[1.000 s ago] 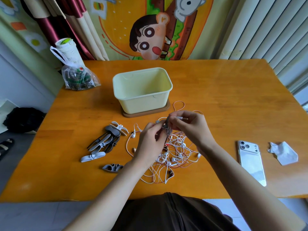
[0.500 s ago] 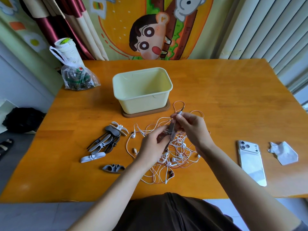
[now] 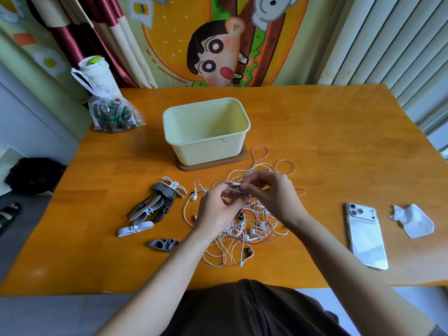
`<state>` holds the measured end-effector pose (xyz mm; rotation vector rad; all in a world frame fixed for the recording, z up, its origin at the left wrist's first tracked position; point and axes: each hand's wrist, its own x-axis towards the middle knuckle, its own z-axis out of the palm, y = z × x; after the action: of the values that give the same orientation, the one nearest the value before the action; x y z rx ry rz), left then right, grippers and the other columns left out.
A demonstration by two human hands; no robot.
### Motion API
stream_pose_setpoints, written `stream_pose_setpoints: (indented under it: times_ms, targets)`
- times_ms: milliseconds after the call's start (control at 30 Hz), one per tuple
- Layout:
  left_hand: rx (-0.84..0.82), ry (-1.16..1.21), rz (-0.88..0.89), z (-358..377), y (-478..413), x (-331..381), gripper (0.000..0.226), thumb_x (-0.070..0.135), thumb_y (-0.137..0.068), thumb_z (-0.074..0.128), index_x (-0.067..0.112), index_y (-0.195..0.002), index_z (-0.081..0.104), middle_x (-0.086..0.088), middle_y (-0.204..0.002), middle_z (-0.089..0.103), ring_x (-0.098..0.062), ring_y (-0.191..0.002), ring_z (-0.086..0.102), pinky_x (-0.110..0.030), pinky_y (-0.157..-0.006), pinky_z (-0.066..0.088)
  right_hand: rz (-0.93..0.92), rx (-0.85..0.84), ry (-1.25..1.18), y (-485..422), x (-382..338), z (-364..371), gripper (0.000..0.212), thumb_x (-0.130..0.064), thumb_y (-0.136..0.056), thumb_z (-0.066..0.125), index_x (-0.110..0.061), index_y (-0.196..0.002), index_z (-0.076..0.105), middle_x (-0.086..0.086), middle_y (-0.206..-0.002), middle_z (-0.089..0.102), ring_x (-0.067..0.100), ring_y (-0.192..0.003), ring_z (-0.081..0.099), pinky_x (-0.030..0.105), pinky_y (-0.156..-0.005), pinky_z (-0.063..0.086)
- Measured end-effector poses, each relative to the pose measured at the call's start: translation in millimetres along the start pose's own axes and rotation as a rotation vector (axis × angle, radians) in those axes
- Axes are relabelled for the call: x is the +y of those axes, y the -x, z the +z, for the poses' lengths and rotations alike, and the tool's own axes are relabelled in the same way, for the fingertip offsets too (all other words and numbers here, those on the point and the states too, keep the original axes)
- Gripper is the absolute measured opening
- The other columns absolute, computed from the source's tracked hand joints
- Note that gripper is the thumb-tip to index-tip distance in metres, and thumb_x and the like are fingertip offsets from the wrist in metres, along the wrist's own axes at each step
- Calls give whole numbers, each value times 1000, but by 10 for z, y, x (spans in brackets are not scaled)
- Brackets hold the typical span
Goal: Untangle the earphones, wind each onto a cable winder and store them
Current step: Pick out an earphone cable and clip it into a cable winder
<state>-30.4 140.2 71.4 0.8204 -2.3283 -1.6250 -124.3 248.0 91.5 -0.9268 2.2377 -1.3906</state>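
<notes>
A tangle of white and reddish earphones [image 3: 252,229] lies on the orange table [image 3: 339,146] in front of me. My left hand [image 3: 218,209] grips a dark cable winder with cord against it, just above the tangle. My right hand [image 3: 271,195] pinches a white cord end with its metal jack plug [image 3: 231,183] pointing left. A pile of grey, dark and white cable winders [image 3: 157,202] sits left of the tangle. One light winder [image 3: 135,228] and one grey winder [image 3: 163,244] lie apart in front of the pile. The pale yellow box [image 3: 184,141] stands behind, on a brown lid.
A white phone [image 3: 366,234] lies face down at the right, with a crumpled tissue [image 3: 412,220] beyond it. A plastic bag with a cup [image 3: 106,103] stands at the table's far left corner. Cord loops [image 3: 260,154] reach toward the box.
My hands have drawn closer together. The jack plug, which stuck up past my right fingers toward the box, now lies level and points left between my hands.
</notes>
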Motion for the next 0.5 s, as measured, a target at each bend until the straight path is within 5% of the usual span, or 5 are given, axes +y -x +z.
stream_pose_setpoints:
  times_ms: [67, 200, 333, 500]
  targets:
    - [6, 65, -32, 5, 12, 30, 20, 23, -85, 70, 22, -104, 65, 3, -96, 69, -14, -93, 64, -32, -80, 54, -19, 28, 38, 14, -10, 10, 8, -10, -82, 70, -17, -79, 69, -7, -75, 66, 0, -69, 58, 8, -61, 43]
    - [45, 267, -143, -5, 30, 86, 32, 22, -83, 72, 26, -109, 56, 1, -103, 65, -10, -88, 64, -14, -65, 49, -58, 93, 152, 29, -1, 27, 4, -13, -80, 73, -13, -85, 73, -8, -79, 63, 1, -70, 57, 6, -62, 42]
    - [52, 332, -239, -24, 11, 105, 48, 24, -80, 75, 27, -119, 47, -3, -116, 62, -15, -100, 63, -15, -66, 46, -67, 93, 157, 31, -3, 12, 3, -13, -80, 73, -15, -83, 73, -10, -79, 62, 2, -71, 58, 7, -64, 43]
    - [-9, 474, -310, -44, 23, 146, 10, 11, -84, 69, 17, -92, 67, -1, -93, 72, -17, -99, 64, -34, -94, 44, -78, 77, 133, 40, -39, -15, 5, -14, -81, 72, -18, -81, 71, -13, -76, 62, 4, -71, 59, 8, -63, 44]
